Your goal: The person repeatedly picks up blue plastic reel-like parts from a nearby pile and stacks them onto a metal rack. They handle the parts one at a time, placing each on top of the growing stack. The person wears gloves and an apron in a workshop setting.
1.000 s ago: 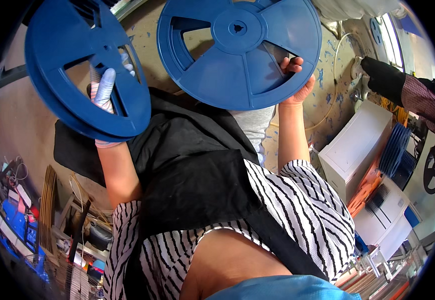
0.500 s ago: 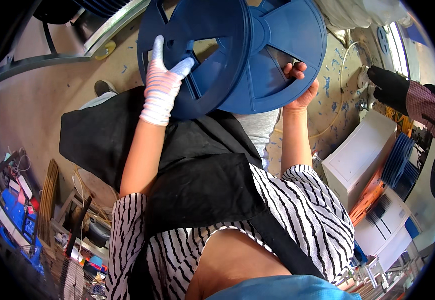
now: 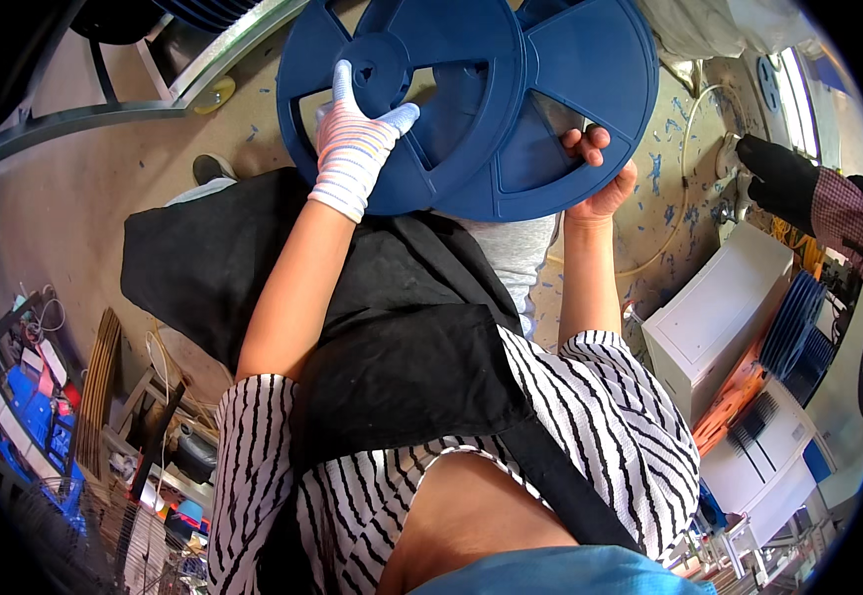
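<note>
Two large blue plastic reels, round with wedge-shaped windows, are held over my lap and overlap. My left hand (image 3: 357,139), in a white striped glove, grips the left reel (image 3: 466,139) through a window, thumb and a finger lying across its face near the hub. That reel lies partly over the right reel (image 3: 615,69). Bare and closed, my right hand (image 3: 598,169) holds the right reel by its outer rim, with fingertips showing through a window. My palm under that rim is partly hidden.
A metal frame (image 3: 203,89) curves at the upper left. On the right stand a white box (image 3: 719,288) and a stack of blue reels (image 3: 793,322). Another person's dark-gloved hand (image 3: 773,174) reaches in there. Blue scraps and a yellowish hose (image 3: 687,178) lie on the floor.
My left hand has moved right and turned the left reel, so its face lies flatter toward me and more of its hub shows. My right hand has barely shifted.
</note>
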A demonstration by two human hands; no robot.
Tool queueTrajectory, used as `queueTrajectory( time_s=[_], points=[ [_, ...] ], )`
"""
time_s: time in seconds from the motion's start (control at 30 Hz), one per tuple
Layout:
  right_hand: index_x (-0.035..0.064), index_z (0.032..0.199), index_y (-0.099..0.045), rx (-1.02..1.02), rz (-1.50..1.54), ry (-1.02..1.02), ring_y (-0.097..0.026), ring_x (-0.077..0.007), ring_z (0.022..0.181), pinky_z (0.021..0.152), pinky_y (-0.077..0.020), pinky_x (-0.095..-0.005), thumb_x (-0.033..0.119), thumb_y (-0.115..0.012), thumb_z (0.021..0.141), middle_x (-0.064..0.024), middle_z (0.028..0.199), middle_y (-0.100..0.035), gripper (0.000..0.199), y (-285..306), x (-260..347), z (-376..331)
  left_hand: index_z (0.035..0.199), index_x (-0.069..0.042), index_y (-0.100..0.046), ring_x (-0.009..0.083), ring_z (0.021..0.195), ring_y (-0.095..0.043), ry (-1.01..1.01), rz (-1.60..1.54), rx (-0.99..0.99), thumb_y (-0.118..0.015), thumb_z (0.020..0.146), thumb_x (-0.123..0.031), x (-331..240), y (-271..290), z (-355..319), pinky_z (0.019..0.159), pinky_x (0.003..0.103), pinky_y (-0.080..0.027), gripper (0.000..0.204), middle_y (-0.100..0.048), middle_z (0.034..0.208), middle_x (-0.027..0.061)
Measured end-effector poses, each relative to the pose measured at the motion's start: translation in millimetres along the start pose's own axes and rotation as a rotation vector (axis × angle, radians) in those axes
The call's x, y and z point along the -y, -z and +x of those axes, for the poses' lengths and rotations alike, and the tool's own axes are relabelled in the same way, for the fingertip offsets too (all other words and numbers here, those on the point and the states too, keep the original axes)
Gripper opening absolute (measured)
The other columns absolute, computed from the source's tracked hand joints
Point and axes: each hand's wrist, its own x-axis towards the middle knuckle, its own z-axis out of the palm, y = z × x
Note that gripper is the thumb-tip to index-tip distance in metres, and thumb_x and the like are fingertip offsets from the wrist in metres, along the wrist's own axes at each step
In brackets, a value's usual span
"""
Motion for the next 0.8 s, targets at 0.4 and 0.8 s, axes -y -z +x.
queueTrajectory(
  time_s=[0.4, 0.8],
  points=[
    [-0.0028, 0.103, -0.055, 0.043, -0.029, -0.003, -0.06, -0.0149, 0.079, 0.107, -0.0388, -0.0349, 0.023, -0.066, 0.082, -0.0068, 0.091, -0.06, 0.036, 6, 5, -5, 0.15, -0.022, -0.015, 0.0361, 0.118, -0.05, -0.136, -0.141, -0.014, -0.082, 0.07, -0.026, 23, -34, 15, 0.103, 0.041, -0.041, 0.105, -0.043, 0.13, 0.0234],
    [-0.0027, 0.101, -0.055, 0.047, -0.034, -0.028, -0.059, -0.0145, 0.079, 0.106, -0.0397, -0.0343, 0.025, -0.068, 0.08, -0.0058, 0.089, -0.059, 0.038, 7, 2, -2, 0.15, -0.02, -0.017, 0.0351, 0.119, -0.049, -0.073, -0.153, -0.011, -0.084, 0.067, -0.033, 11, -19, 2, 0.101, 0.041, -0.044, 0.107, -0.041, 0.131, 0.0223]
  ],
)
